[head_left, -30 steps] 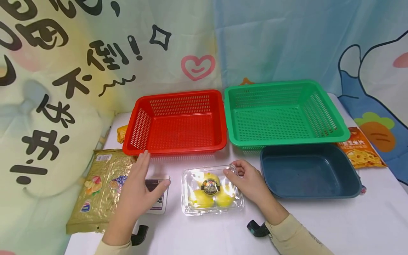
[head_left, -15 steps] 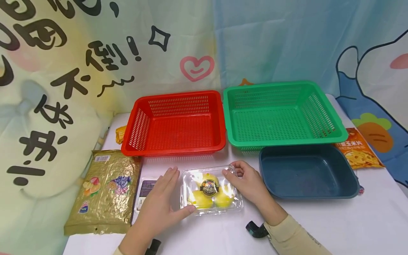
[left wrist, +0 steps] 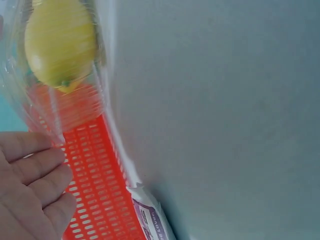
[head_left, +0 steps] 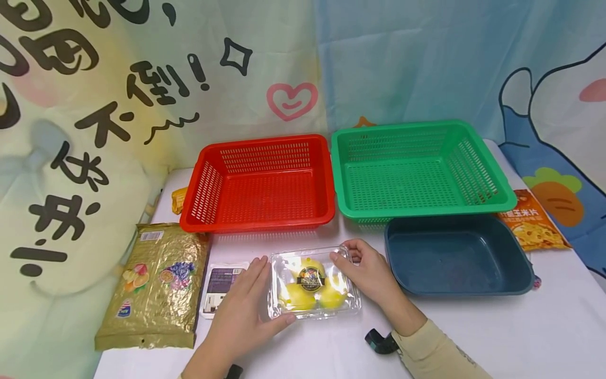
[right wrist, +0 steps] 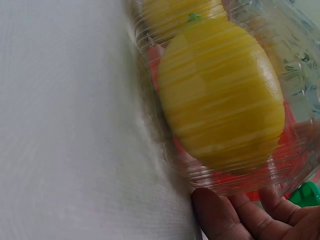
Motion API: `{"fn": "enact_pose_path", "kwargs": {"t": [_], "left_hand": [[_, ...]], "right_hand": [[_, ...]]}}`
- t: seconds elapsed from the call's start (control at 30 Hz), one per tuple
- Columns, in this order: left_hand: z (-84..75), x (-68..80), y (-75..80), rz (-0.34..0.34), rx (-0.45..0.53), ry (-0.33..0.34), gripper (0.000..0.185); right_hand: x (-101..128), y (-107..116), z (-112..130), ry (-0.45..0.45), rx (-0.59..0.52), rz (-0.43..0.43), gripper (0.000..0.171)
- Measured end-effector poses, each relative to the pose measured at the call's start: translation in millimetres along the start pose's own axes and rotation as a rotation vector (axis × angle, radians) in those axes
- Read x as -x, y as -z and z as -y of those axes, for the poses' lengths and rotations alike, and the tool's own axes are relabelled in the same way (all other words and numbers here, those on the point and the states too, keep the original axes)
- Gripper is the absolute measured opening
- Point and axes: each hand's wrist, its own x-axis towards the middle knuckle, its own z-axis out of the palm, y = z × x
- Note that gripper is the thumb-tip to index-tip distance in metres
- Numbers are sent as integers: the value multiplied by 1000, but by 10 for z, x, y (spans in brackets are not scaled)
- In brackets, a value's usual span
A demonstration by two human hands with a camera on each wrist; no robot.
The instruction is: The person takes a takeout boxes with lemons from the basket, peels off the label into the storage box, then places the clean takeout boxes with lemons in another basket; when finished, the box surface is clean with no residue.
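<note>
A clear plastic clamshell box [head_left: 289,258] with a dark round label lies on the white table between my hands. Inside it are three yellow lemons [head_left: 333,298], and one lemon [right wrist: 222,100] fills much of the right wrist view. My right hand [head_left: 369,272] grips the far right corner, thumb on the lid and fingers curled behind the edge. Along the left side my left hand [head_left: 241,310] lies with fingers extended, its thumb reaching the near left corner. In the left wrist view, the fingertips [left wrist: 56,156] are right at the box's corner.
Behind the box stand a red basket [head_left: 258,227] and a green basket [head_left: 426,210]. A dark blue basin [head_left: 459,255] is at right, beside an orange snack bag [head_left: 532,223]. Left lie a gold bag [head_left: 156,287], a white-and-purple package [head_left: 220,281] and a small yellow packet [head_left: 179,200].
My left hand has moved rightward and nearer from over the gold bag and the white-and-purple package to the box's left side. The right hand keeps its grip, and the box stays in place.
</note>
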Motion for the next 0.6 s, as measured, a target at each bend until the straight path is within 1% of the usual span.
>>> {"fn": "enact_pose_path", "kwargs": {"t": [0.3,0.5,0.6], "left_hand": [[4,8,-16,2,-10,7,113],[0,6,-16,6,-1,13,113],[-1,5,-20,10,2,14,113]], "right_hand": [[8,1,12,-2,25,11,52],[33,47,98,30,109,93,70],[64,81,176,84,172,131,78]]}}
